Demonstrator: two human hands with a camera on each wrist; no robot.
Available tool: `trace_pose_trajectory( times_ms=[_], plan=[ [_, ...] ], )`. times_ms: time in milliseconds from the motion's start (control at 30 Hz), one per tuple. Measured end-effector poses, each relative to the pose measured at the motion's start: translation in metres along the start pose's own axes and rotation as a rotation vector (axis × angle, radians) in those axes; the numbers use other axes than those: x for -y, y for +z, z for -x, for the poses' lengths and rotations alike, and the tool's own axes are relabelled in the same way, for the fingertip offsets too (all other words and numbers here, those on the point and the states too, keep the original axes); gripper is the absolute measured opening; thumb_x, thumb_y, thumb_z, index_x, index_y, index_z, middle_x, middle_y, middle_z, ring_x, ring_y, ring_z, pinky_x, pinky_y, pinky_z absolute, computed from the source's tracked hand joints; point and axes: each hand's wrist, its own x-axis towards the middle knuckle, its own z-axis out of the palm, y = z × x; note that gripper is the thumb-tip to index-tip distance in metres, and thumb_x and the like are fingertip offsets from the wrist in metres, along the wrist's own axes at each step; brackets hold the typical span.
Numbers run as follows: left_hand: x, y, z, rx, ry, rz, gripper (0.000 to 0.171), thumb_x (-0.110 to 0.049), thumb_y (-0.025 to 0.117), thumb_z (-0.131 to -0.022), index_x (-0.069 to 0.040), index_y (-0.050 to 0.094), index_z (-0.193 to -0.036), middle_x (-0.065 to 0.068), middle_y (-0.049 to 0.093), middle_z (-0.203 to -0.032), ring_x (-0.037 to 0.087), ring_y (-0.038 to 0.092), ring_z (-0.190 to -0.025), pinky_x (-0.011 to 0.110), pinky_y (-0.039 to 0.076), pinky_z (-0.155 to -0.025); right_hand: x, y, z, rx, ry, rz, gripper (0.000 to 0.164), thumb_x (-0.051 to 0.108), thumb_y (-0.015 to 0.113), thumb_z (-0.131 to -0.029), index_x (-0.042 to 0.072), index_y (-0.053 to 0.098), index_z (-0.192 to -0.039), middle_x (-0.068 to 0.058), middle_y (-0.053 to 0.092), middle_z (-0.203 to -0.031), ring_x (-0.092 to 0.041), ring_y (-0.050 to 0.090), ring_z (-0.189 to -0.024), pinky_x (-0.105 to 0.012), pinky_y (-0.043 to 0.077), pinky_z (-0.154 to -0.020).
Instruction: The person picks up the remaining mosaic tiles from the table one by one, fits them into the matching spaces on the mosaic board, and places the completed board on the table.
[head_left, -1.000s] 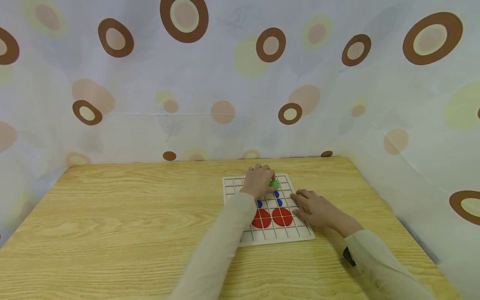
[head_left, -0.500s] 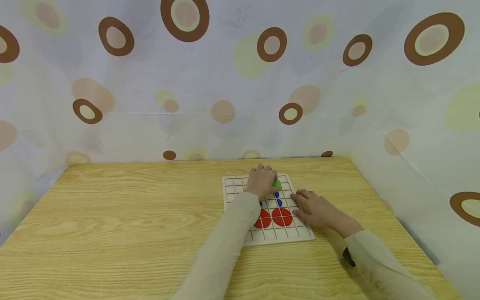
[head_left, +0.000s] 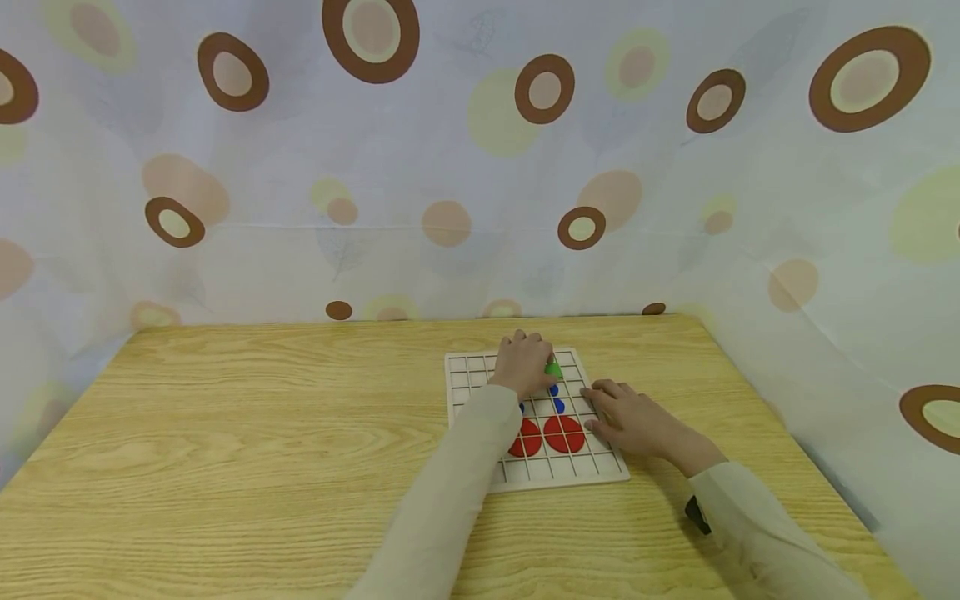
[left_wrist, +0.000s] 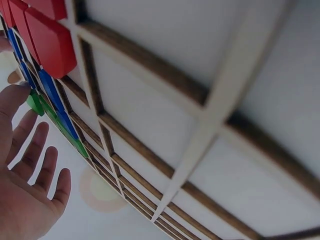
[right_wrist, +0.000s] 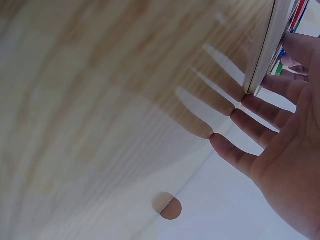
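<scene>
A white square board with a raised grid lies on the table, bearing coloured pieces. My left hand reaches over its far part and pinches a small green piece between thumb and index finger, at the board; whether it is fully seated cannot be told. Two round red shapes sit nearer me, with blue pieces beyond them. More green pieces show past the blue ones in the left wrist view. My right hand rests at the board's right edge, its fingers spread and touching the board and table.
The wood-grain table extends left of the board. A patterned cloth wall stands at the back and sides. A dark object shows under the right sleeve.
My left hand has shifted slightly right over the board with the green piece, then stays nearly in place. The right hand and the board have not moved.
</scene>
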Motion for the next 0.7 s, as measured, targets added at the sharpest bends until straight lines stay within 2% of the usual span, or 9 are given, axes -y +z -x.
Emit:
trace_pose_trajectory(
  times_ms=[300,700],
  plan=[
    [0.0010,-0.0012,0.0023,0.023,-0.006,0.040,0.024,-0.044,0.062,-0.083,-0.025,0.064,-0.098,-0.004,0.057,-0.109,0.019,0.047,-0.103,0.041,0.038,-0.095,-0.0012,0.0023,0.0005,0.006,0.008,-0.004,0.049,0.031,0.052,-0.092,0.005,0.044,-0.133,-0.018,0.046,-0.130,-0.039,0.047,-0.116,-0.058,0.041,-0.088],
    [0.0049,-0.0024,0.0015,0.028,-0.015,0.028,0.028,-0.043,0.060,-0.085,-0.028,0.065,-0.108,-0.005,0.056,-0.115,0.019,0.046,-0.105,0.042,0.037,-0.096,0.0005,0.0000,0.0013,-0.005,0.004,-0.006,0.049,0.030,0.052,-0.092,0.004,0.045,-0.132,-0.019,0.046,-0.130,-0.039,0.048,-0.115,-0.059,0.041,-0.087]
  ],
)
